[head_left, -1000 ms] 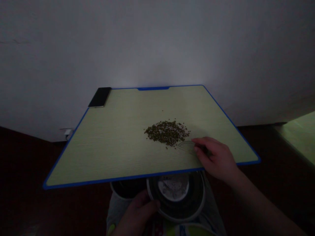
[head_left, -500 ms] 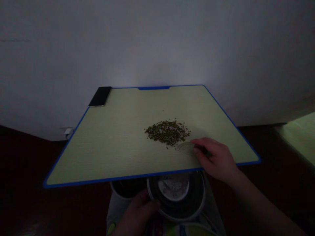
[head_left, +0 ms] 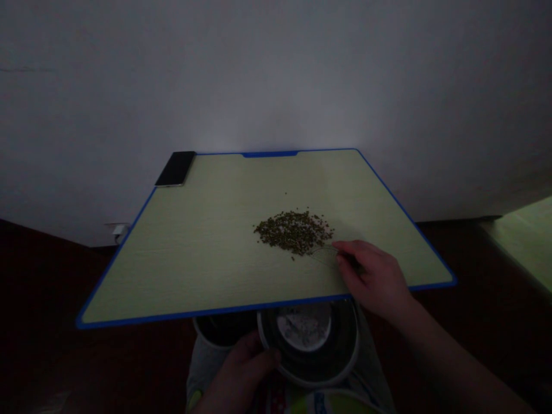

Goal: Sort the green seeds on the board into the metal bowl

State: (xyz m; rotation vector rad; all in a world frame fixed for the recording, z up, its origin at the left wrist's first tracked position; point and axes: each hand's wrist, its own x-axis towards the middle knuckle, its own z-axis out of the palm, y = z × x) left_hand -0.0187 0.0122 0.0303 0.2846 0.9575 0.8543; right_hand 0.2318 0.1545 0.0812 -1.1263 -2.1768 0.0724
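Observation:
My right hand (head_left: 373, 276) pinches a clear protractor (head_left: 323, 256) over the table, near its front edge. The protractor's curved side lies at the lower right border of a pile of small greenish-brown beans or seeds (head_left: 293, 230). Below the table's front edge, my left hand (head_left: 248, 365) grips the left rim of a metal bowl (head_left: 308, 368), thumb over the rim. The bowl's bottom looks pale and shiny, and its far side is hidden beneath the table.
The light table (head_left: 181, 259) has a blue edge and stands against a grey wall (head_left: 276, 75). A dark tablet or phone (head_left: 176, 169) lies at its far left corner. Another dark bowl (head_left: 224, 330) sits left of the held one. A plug (head_left: 119, 231) is on the wall.
My right hand has shifted slightly left and away from me, bringing the protractor closer to the pile. My left hand and the bowl look unmoved.

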